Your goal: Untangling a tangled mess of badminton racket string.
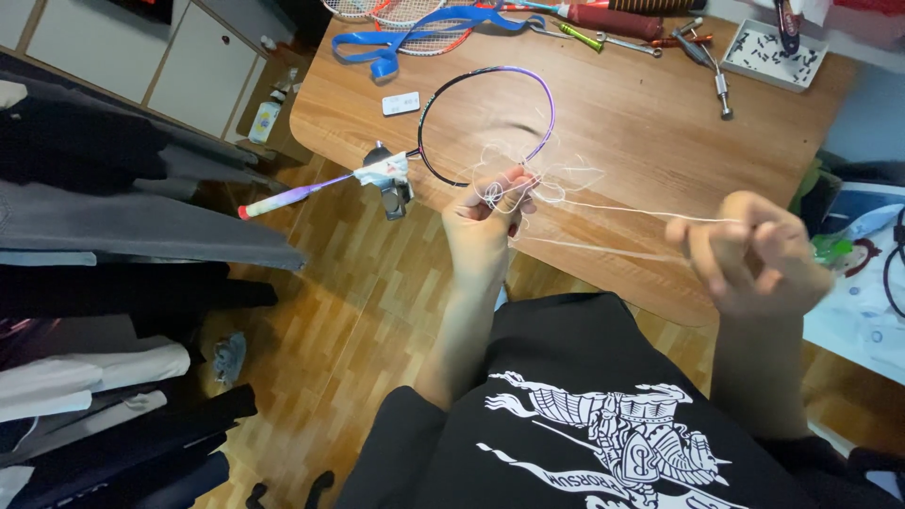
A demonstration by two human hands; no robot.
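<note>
We pinch the loose string (603, 205) with the left hand (483, 221) near the racket (485, 127), right hand (749, 253) fingers curled on it (keeping it taut prevents tangles).

White string (613, 209), purple-black racket frame (490, 87), brown wooden table (641, 123)

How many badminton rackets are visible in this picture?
3, perhaps more. One purple-framed racket, without strings, lies on the wooden table, its handle past the edge. Two strung racket heads lie overlapping at the table's far edge, cut off by the picture border; others may be hidden.
</note>
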